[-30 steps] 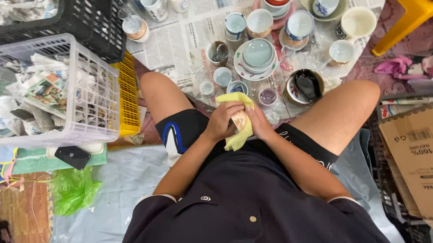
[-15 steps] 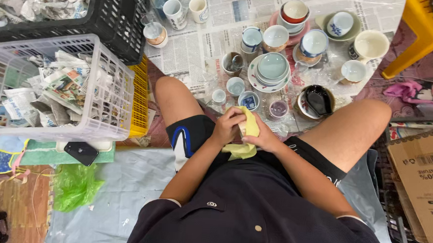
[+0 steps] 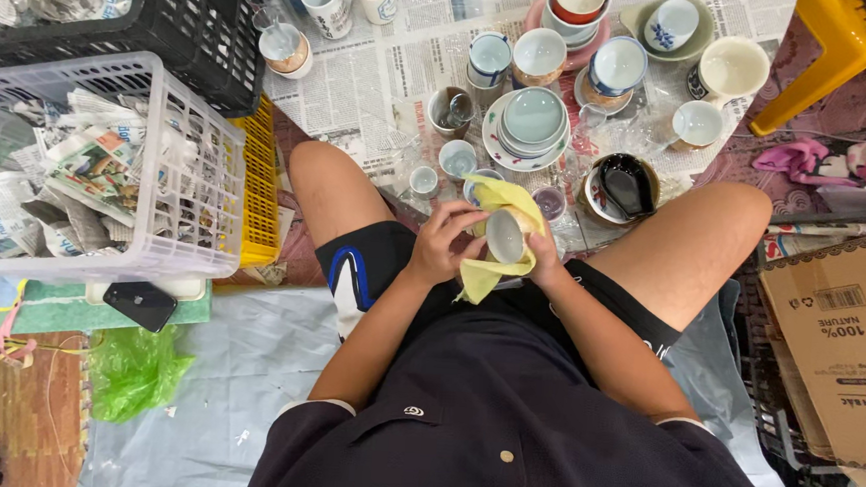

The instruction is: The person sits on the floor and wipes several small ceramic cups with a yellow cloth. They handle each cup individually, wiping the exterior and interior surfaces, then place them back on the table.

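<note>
Dark navy short-sleeved polo shirt (image 3: 502, 418), collar spread flat, one pale round button at the placket, a small white ring-shaped emblem on the chest. Thin white trim edging each sleeve cuff. Black shorts (image 3: 372, 265) with a blue and white curved stripe on the left leg. Bare forearms, bare knees, no watch or rings visible on left hand (image 3: 445, 242) or right hand (image 3: 544, 260).

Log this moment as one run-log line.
left hand: on cup | right hand: holds cup in yellow cloth | ahead: dishes on newspaper
</note>
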